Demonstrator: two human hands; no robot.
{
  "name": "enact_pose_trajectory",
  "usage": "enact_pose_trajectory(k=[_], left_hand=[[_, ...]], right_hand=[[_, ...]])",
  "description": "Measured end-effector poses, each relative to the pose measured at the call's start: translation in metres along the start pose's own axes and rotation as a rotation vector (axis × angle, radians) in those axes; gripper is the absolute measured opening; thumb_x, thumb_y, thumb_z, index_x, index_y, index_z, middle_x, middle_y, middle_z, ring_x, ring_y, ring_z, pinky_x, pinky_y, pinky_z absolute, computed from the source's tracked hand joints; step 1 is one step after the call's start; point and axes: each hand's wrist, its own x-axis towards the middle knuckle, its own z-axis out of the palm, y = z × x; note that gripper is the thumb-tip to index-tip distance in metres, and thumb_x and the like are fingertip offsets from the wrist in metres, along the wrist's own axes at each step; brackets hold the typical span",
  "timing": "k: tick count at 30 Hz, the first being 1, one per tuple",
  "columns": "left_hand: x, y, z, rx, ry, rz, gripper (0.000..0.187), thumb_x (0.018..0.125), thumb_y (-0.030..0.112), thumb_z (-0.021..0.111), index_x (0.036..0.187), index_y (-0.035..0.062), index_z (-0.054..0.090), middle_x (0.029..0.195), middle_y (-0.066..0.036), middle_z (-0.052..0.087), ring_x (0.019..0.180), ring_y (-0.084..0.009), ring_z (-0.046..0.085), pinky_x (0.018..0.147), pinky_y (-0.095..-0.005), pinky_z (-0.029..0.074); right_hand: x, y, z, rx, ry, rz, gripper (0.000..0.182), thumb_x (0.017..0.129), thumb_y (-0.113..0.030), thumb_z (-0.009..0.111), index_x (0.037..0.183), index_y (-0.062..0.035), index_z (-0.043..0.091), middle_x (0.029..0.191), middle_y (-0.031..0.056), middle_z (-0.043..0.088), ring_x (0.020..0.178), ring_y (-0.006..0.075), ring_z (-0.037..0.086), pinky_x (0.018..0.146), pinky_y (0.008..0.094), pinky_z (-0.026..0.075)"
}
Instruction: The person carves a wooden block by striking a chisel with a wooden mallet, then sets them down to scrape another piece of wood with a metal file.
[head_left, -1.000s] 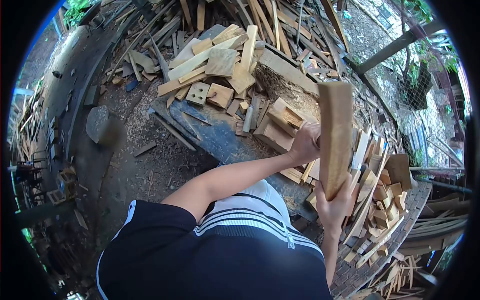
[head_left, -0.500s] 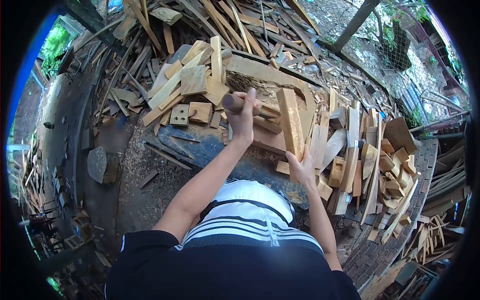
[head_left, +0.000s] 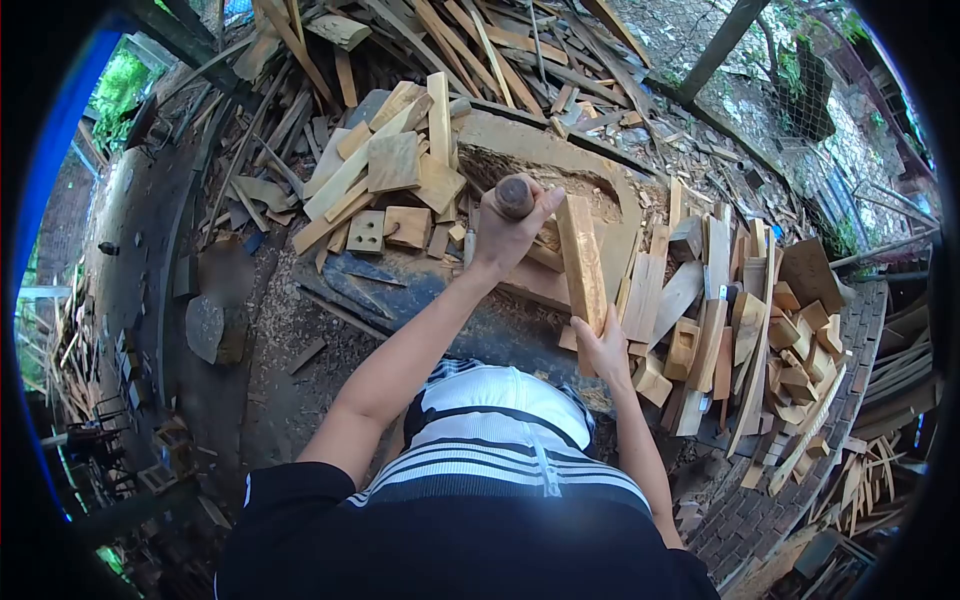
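- Handle (head_left: 514, 197), round and wooden, gripped in the closed left hand (head_left: 503, 238); the fist hides its lower part.
- Right hand (head_left: 604, 350) curled round near end of a wooden bar (head_left: 580, 262).
- Dark-stained work surface (head_left: 390, 300) bears offcuts (head_left: 393, 162); hollowed timber (head_left: 545, 150) beyond the hands; wood stack (head_left: 714, 340) to the right. Outdoor yard, littered ground (head_left: 275, 325).
- Bar slants forward from right hand, far end just beside left fist.

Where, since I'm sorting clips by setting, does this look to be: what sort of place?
Probably an open-air woodworking yard: planks lie heaped ahead, blocks are piled to the right, and the right hand grips a squared timber.
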Motion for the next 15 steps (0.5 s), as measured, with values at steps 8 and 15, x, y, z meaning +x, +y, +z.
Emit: enact_pose_trajectory(k=[8,15], left_hand=[[0.002,0.000,0.027,0.135,-0.020,0.101,0.026,0.088,0.018,0.074,0.070,0.0081,0.059,0.062,0.008,0.055,0.058,0.0002,0.046,0.052,-0.0203,0.038],[-0.013,-0.008,0.052,0.160,0.035,0.325,0.024,0.084,0.020,0.076,0.078,0.0035,0.060,0.064,-0.003,0.056,0.060,-0.0102,0.051,0.056,-0.0293,0.044]], right_hand=[[0.004,0.006,-0.002,-0.010,0.004,-0.055,0.051,0.085,-0.042,0.067,0.113,-0.0024,0.049,0.094,0.0239,0.066,0.089,0.0366,0.067,0.078,0.0429,0.050],[0.013,0.020,0.002,-0.011,0.052,-0.183,0.053,0.083,-0.040,0.071,0.111,0.0002,0.052,0.092,0.0197,0.065,0.084,0.0312,0.065,0.076,0.0408,0.050]])
